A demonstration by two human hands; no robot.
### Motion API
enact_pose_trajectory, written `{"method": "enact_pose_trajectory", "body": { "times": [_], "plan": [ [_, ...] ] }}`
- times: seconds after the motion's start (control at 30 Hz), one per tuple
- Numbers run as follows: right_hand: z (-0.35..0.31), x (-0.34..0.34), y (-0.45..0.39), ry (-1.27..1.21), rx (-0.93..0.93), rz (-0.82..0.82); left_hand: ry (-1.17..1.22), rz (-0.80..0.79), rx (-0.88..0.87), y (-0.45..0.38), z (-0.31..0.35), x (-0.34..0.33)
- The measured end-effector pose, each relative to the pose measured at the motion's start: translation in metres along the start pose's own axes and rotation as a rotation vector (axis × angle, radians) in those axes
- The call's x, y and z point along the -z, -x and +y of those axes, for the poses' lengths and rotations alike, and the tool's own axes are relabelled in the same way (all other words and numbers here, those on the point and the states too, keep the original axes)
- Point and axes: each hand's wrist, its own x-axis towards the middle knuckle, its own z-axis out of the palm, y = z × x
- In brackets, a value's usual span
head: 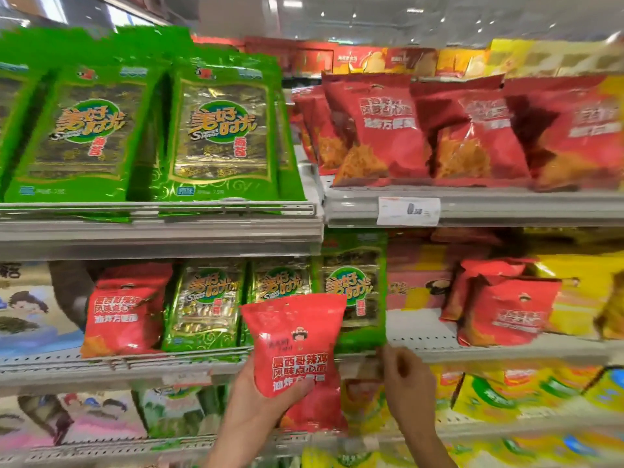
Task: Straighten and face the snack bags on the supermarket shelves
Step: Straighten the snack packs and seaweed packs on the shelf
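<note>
— Red bag (297, 352) first: what does its front say?

— White print, partly covered by your thumb. I read 墨西哥辣鸡 on the top line, 风味点心面 under it, and a third line that starts 油炸方. A small cartoon face sits above the writing.

— Where is that bag?

— In front of the middle shelf (499, 352), off the boards, upright with its face toward you. Your left hand (260, 410) grips its lower half, palm behind it, thumb curled across the front.

— My right hand (408, 386)?

— Raised just beside the bag, at the lip of the middle shelf, below the green bag (354, 288) that leans there. Fingers look loosely bent and blurred; I cannot tell whether they pinch anything.

— Other writing?

— Green seaweed packs (223, 136) on the upper left carry gold 美好时光 with red 海苔 and "Sweet" in small letters. The same gold name shows on the smaller packs (206, 305) on the middle shelf. Red bags (378, 130) on the upper right carry the 油炸方便面 line, blurred. One more red one (125, 312) stands on the middle shelf left of the small packs, with the same three lines. Another pair (506, 309) leans at the middle right, their print smeared. A white price tag (408, 211) clips to the upper rail; its figures are too blurred to read.
</note>
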Motion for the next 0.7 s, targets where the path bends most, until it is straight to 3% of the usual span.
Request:
{"method": "enact_pose_trajectory", "body": {
  "times": [0.17,0.37,0.53,0.7],
  "plan": [
    [0.073,0.072,-0.056,-0.076,-0.284,-0.001,-0.048,0.056,-0.054,-0.018,0.023,-0.125],
    [0.106,0.110,-0.091,-0.222,-0.308,-0.207,-0.069,0.196,-0.133,-0.051,0.047,-0.236],
    [0.110,0.110,-0.096,-0.345,-0.323,-0.292,-0.201,0.293,-0.143,-0.083,0.045,-0.268],
    [0.113,0.114,-0.103,-0.386,-0.338,-0.363,-0.117,0.191,-0.010,-0.109,0.024,-0.272]
  ]
}}
